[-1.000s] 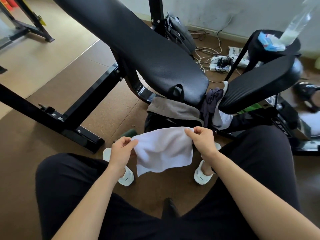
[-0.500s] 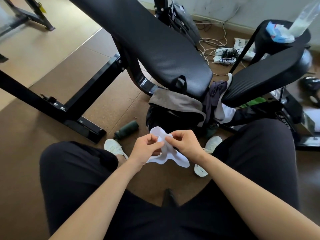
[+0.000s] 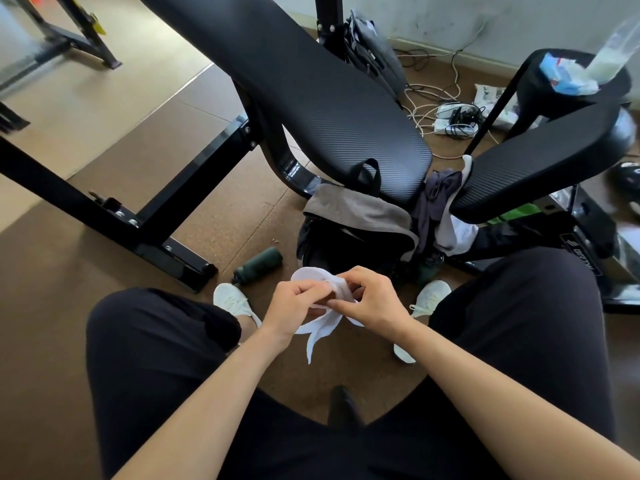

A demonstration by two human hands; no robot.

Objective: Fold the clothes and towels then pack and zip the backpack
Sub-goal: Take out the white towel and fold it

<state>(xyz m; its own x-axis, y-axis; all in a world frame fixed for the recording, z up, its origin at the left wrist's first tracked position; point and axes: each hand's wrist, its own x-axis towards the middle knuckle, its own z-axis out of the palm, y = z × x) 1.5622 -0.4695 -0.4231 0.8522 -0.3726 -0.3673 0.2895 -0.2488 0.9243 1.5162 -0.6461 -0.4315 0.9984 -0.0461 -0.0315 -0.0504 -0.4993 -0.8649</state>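
A small white towel hangs doubled over between my knees. My left hand and my right hand meet at its top edge, and both pinch the cloth with fingers curled. Just beyond them on the floor stands the black backpack, open at the top, with a grey-brown cloth draped over its far rim. More clothes, a dark purple one and a white one, lie bunched in the gap between the two bench pads.
A black bench pad slopes over the backpack and a second pad sits at right. A dark green bottle lies on the cork floor left of the backpack. Cables and a power strip lie at the back.
The towel was stretched flat between my hands a second ago. My hands have come together and doubled it, and it now hangs in a narrow fold.
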